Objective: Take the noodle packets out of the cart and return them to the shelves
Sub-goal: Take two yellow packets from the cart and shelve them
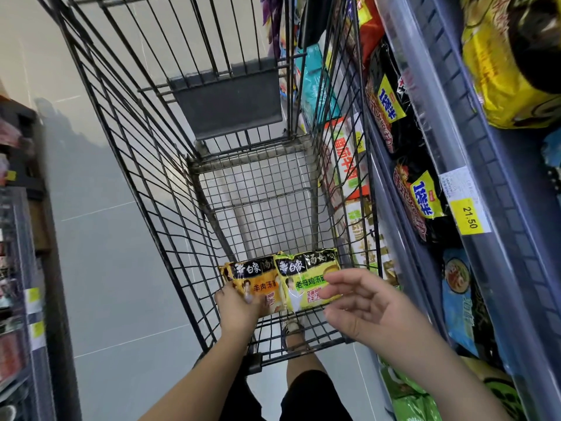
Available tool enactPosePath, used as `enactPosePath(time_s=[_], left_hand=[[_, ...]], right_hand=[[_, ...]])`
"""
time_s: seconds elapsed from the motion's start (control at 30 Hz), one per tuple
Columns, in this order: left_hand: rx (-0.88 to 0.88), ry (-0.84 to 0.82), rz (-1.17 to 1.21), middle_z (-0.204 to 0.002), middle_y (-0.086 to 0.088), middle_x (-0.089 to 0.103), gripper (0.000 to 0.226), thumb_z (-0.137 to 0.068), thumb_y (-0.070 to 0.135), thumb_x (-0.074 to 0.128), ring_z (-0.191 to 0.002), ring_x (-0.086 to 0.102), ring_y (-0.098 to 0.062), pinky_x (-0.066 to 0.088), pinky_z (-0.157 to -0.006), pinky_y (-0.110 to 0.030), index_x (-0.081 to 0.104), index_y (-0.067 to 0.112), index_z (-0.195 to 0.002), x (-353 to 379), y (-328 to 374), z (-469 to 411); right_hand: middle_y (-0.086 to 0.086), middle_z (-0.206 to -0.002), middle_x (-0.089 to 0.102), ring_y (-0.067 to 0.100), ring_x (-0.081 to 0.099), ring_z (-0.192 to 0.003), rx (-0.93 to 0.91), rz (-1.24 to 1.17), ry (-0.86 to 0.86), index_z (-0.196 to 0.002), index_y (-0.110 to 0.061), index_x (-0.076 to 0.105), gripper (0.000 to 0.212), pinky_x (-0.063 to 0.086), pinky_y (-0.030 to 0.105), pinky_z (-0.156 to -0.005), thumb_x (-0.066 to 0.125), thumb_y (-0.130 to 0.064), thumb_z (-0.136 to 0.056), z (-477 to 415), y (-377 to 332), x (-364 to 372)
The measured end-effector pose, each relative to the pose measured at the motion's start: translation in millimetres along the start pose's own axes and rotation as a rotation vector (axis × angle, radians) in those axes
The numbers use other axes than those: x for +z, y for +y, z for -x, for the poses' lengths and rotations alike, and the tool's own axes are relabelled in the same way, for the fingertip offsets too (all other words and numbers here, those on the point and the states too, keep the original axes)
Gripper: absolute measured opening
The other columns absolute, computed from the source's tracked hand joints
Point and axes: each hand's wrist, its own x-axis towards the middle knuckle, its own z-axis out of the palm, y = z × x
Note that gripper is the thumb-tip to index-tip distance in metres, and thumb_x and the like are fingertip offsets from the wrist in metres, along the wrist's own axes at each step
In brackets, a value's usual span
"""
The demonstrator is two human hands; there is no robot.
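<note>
wire cart [136, 165] with orange packet [262, 287] in tight-curled left fingers [227, 294], yellow-green packet [303, 284] near spread right fingers [343, 276]

I see a bright, evenly lit picture, with shine on the pale floor [100, 238] and on the clear shelf strip [416, 95], straight cart wires [142, 165] bending near the edges, and the shelves on the far left [18, 268] and the right hand [364, 305] looking soft and blurry.

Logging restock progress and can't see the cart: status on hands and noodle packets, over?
Left hand gripping orange packet at near end of cart. Right hand open, hovering over yellow-green packet. Both packets in cart, nothing blocking them.
</note>
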Motion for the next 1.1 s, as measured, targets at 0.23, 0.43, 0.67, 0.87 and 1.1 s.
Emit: enactPosePath(time_s=[0.23,0.43,0.67,0.87,1.1], left_hand=[[-0.033,-0.11,0.101,-0.106,-0.005,0.068,0.041,-0.083,0.026,0.081,-0.092,0.07,-0.026,0.061,-0.087,-0.048,0.052,0.018,-0.112,-9,9,-4],[0.115,-0.056,0.125,-0.099,0.001,0.065,0.034,-0.09,0.02,0.073,-0.087,0.067,-0.018,0.059,-0.077,-0.038,0.05,0.018,-0.115,-52,35,20],[0.293,-0.15,0.275,-0.105,0.005,0.074,0.033,-0.091,0.032,0.075,-0.088,0.075,-0.01,0.06,-0.078,-0.031,0.056,0.027,-0.117,-123,58,53],[0.328,-0.253,0.403,-0.109,0.005,0.078,0.032,-0.09,0.026,0.076,-0.097,0.076,-0.016,0.059,-0.088,-0.04,0.061,0.025,-0.119,-176,63,67],[0.382,-0.259,0.503,-0.111,0.002,0.078,0.042,-0.082,0.029,0.073,-0.098,0.076,-0.018,0.062,-0.079,-0.032,0.063,0.02,-0.121,-215,62,68]], right_hand=[[-0.005,-0.112,0.076,0.015,0.074,-0.101,0.069,0.039,0.045,-0.12,-0.027,0.068,0.052,0.058,0.033,-0.095,0.083,-0.035,-0.071,-5,13,-5],[-0.008,-0.108,0.076,0.01,0.073,-0.098,0.098,0.063,0.117,-0.118,-0.027,0.068,0.049,0.059,0.028,-0.09,0.084,-0.034,-0.072,-22,30,-3],[-0.01,-0.106,0.076,0.006,0.072,-0.1,0.148,0.128,0.18,-0.119,-0.03,0.065,0.039,0.061,0.029,-0.088,0.083,-0.026,-0.084,-48,41,0],[-0.005,-0.126,0.063,0.009,0.064,-0.112,0.264,0.229,0.192,-0.135,-0.023,0.052,0.062,0.055,0.026,-0.087,0.083,-0.036,-0.084,-80,62,12],[0.013,-0.15,0.049,0.03,0.052,-0.133,0.446,0.453,0.288,-0.149,-0.008,0.038,0.093,0.047,0.043,-0.109,0.086,-0.045,-0.079,-125,105,21]])
